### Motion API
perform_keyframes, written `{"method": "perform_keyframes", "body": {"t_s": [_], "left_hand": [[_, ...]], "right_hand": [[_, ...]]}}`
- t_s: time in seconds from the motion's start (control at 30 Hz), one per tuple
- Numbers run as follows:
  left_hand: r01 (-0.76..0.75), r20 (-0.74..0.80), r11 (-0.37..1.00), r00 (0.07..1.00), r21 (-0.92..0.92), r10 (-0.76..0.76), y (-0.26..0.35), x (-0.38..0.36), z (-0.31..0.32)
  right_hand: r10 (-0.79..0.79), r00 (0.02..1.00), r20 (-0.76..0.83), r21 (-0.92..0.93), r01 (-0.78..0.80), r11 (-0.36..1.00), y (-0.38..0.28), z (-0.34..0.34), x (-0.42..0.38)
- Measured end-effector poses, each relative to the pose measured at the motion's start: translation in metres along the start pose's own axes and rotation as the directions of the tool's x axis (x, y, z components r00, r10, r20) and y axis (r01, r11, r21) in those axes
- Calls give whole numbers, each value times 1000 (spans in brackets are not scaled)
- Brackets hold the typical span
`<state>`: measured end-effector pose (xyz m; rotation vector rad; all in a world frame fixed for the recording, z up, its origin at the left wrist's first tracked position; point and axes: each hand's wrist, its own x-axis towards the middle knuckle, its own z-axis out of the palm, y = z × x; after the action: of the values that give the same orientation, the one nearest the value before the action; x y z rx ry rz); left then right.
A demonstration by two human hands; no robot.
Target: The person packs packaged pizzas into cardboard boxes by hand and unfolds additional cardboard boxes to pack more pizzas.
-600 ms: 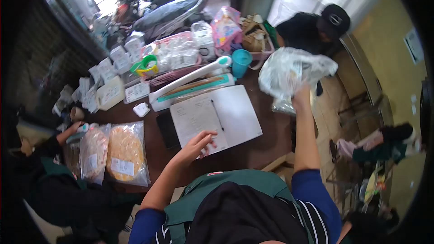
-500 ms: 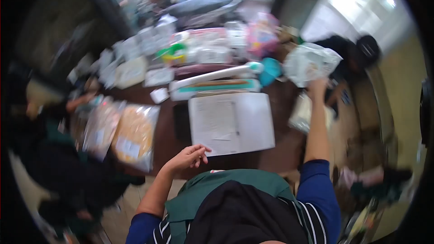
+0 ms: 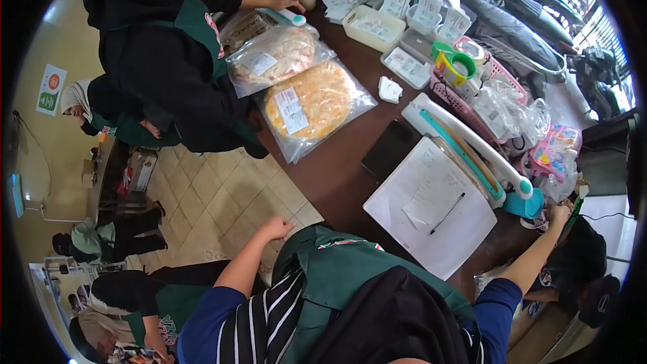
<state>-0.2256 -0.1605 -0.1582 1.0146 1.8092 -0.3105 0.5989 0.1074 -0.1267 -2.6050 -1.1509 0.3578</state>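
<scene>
My left hand (image 3: 275,228) hovers past the table's near edge, fingers curled in, nothing visible in it. At the far right, my right hand (image 3: 559,214) is closed beside a turquoise cup (image 3: 524,203); what its fingers grip is too small to make out. In front of me lies an open notebook (image 3: 397,229) with a pen (image 3: 448,213) and a paper slip (image 3: 431,197) on it. A white and teal bag sealer (image 3: 465,138) lies behind it, and a black phone (image 3: 391,148) sits at its left. Two bagged, labelled flat round breads (image 3: 327,104) (image 3: 286,54) lie further left.
Receipts fill a cream tub (image 3: 371,29) and clear boxes (image 3: 412,67) along the back. A pink basket (image 3: 465,111) holds tape and plastic. A co-worker's hand (image 3: 288,5) is at the table's far left. Another person (image 3: 585,256) is low at the right.
My view has swung left, bringing several people into sight. The white plastic bag no longer shows in my right hand, which is now by the cup. My left hand has left the notebook's edge.
</scene>
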Motion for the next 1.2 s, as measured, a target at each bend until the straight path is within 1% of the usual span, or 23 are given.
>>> {"method": "perform_keyframes", "body": {"t_s": [0.03,0.07,0.1,0.13,0.17,0.2,0.27,0.3,0.37,0.4,0.5,0.6,0.77,0.8,0.87,0.9,0.97,1.0,1.03,1.07,1.13,1.17,1.2], "left_hand": [[5,-69,995,998,-99,-12,12,-3,-6],[8,-145,981,989,-193,-36,16,-2,-19],[-62,-233,975,972,-214,11,10,9,-24],[-134,-320,965,946,-228,56,5,20,-28],[-152,-353,934,935,-322,31,13,23,-39],[-170,-379,896,925,-410,2,22,25,-48],[-260,-452,835,892,-485,16,31,38,-66],[-262,-443,842,896,-471,31,34,44,-72],[-298,-468,749,883,-592,-19,44,58,-88],[-307,-465,756,885,-578,4,46,64,-97],[-230,-336,754,942,-615,13,43,83,-118],[-186,-152,684,982,-705,110,37,100,-137],[-196,-8,639,959,-743,285,30,124,-154],[-214,9,638,945,-740,328,28,127,-155],[-156,56,594,945,-789,321,33,126,-157],[-127,121,531,905,-838,408,30,132,-161],[-40,220,514,873,-857,434,28,134,-174],[-47,206,528,889,-848,409,30,128,-185],[-56,187,534,901,-844,391,32,128,-187],[-52,228,588,891,-807,392,30,131,-193],[42,386,573,779,-819,494,29,133,-206],[38,414,616,773,-787,481,36,120,-205],[9,443,628,717,-778,538,44,96,-201]], "right_hand": [[-174,984,-50,-307,150,940,-25,-41,-39],[-126,975,-181,-389,46,920,-37,-50,-62],[-121,976,-178,-400,40,916,-49,-60,-90],[-106,975,-194,-51,98,994,-62,-70,-122],[-83,974,-210,303,146,942,-76,-79,-155],[-70,974,-214,289,131,948,-93,-87,-192],[-201,974,-107,576,225,786,-134,-92,-260],[-299,948,-108,625,299,721,-144,-84,-285],[-405,910,93,734,212,645,-172,-76,-336],[-418,893,164,741,168,650,-186,-70,-356],[-428,863,267,733,106,672,-233,-33,-410],[-505,758,414,690,101,717,-289,1,-445],[-567,640,520,667,111,737,-357,85,-472],[-555,652,516,699,54,713,-365,107,-479],[-489,673,556,602,80,794,-386,134,-494],[-568,703,427,612,238,754,-388,165,-500],[-522,684,509,629,119,768,-404,204,-520],[-451,612,649,664,-167,729,-417,218,-531],[-433,579,691,656,-250,712,-423,245,-539],[-396,579,713,641,-308,703,-432,258,-549],[-379,575,726,654,-404,640,-446,273,-568],[-395,576,715,679,-439,589,-452,278,-576],[-399,564,723,678,-473,562,-456,282,-582]]}}
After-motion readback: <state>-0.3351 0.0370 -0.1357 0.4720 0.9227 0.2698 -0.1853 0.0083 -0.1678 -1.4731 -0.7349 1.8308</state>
